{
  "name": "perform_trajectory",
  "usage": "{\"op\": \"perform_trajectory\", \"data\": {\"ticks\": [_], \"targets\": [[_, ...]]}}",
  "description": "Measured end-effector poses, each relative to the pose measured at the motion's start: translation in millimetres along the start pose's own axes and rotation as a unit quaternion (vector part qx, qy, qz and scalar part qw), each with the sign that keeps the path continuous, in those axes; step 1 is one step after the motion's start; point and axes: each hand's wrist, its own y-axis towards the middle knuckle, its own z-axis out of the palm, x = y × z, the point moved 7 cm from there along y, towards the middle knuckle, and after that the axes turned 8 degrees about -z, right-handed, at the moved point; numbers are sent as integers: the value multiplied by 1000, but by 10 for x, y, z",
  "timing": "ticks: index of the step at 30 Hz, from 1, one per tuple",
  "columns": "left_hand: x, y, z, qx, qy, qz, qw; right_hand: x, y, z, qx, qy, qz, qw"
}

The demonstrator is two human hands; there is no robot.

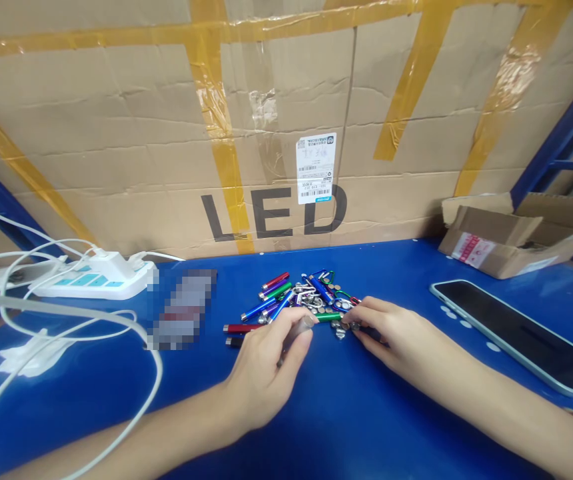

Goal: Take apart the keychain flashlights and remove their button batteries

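My left hand [271,367] is wrapped round a grey metallic tube [302,325], its round end pointing toward the pile. Fingertips of my right hand [386,330] are pressed together among small silver button-like pieces [340,329] at the pile's right edge; what they pinch, if anything, is hidden. Between and beyond the hands lies a pile of small coloured tubes, among them a green tube [329,317], a blue tube [259,309] and a red tube [275,280], with carabiner clips [346,298] and silver discs. Another red tube [240,329] lies left of my left hand.
A phone [521,333] lies on the blue table [346,427] at right, near an open cardboard box [501,240]. At left are a power strip [101,277], white cables [154,373] and a pixelated item [184,310]. A large taped carton [156,133] stands behind.
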Motion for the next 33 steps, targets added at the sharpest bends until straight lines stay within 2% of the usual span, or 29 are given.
{"op": "perform_trajectory", "data": {"ticks": [6,14,24,33], "targets": [[0,-1,5,2,0,1,1000,45,4,-54,-5,-37,7,999],[6,-4,22,22,-2,-1,1000,163,-10,-203,-111,23,-60,992],[-15,-7,31,33,-3,7,999,183,-11,-176,-120,101,-76,985],[-13,-6,40,36,-4,14,999,209,-23,-168,-122,129,-101,979]]}}
